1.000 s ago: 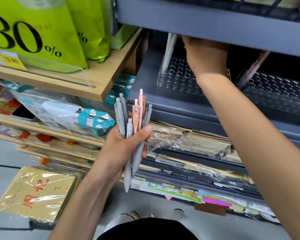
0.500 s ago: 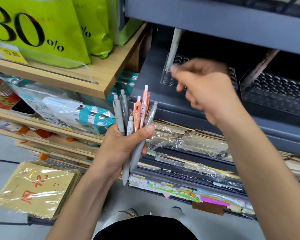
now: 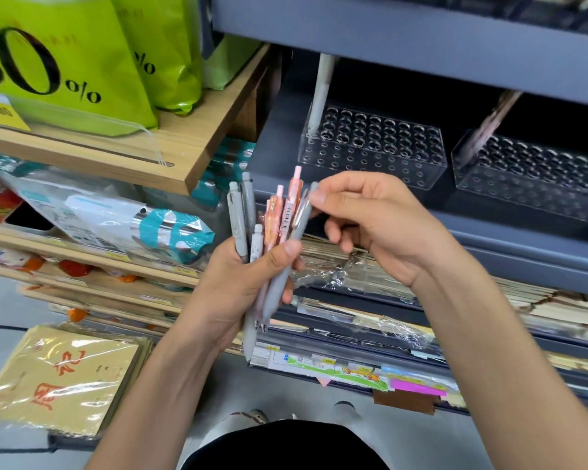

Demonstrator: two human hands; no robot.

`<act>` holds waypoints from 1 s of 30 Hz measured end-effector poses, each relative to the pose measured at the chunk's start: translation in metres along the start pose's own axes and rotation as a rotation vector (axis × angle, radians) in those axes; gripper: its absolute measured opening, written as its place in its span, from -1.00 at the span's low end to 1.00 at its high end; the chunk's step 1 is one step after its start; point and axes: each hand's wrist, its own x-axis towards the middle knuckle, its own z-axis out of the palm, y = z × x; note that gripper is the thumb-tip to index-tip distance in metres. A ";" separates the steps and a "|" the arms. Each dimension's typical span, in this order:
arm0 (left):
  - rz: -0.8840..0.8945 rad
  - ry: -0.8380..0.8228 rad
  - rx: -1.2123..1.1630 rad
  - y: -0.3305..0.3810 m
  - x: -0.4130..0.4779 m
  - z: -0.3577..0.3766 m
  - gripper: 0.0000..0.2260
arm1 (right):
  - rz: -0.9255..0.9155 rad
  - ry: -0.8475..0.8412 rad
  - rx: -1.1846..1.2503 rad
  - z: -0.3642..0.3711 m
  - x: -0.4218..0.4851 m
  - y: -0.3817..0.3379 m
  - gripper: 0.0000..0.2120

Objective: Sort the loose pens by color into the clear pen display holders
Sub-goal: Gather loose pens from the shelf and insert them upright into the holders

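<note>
The left hand (image 3: 238, 293) holds a bundle of loose pens (image 3: 269, 239) in a closed fist, thumb pressed across the barrels, clicker ends fanning upward above the grip and tips poking out below it. The right hand (image 3: 370, 225) pinches the upper end of one grey pen (image 3: 297, 232) at the bundle's right edge, between thumb and forefinger; the other fingers curl loosely beneath. That pen is not yet drawn out: its lower barrel sits under the left thumb.

To do this step well, the person should ease the left thumb just enough to let the grey pen slide up along its own length, while keeping the rest squeezed so none slips from the bottom of the fist. A pull straight up, not sideways, avoids dragging the neighbouring pink pens (image 3: 287, 212) along by their clips. The likely target is the left clear holder (image 3: 370, 157), above and beyond the pinch, where one pale pen (image 3: 321, 93) already stands in the far left corner hole. The second clear holder (image 3: 530, 178) farther right carries a darker, patterned-looking pen (image 3: 486, 127), too blurred to name its colour.

The bundle shows several grey barrels, a short white one, and two or three pink-orange patterned ones, one bearing a barcode sticker. Both holders are transparent blocks drilled with rows of round holes, almost all empty.
</note>
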 end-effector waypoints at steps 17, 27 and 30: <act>0.057 0.196 0.054 -0.004 0.002 -0.001 -0.47 | -0.083 0.084 -0.101 0.007 -0.004 0.010 -0.85; 0.068 0.188 -0.011 -0.007 0.001 -0.003 -0.82 | -0.258 0.259 -0.127 0.004 0.003 -0.007 -0.92; 0.053 0.200 -0.020 -0.007 -0.002 -0.006 -0.80 | -0.380 0.408 -0.163 -0.002 0.015 -0.022 -0.88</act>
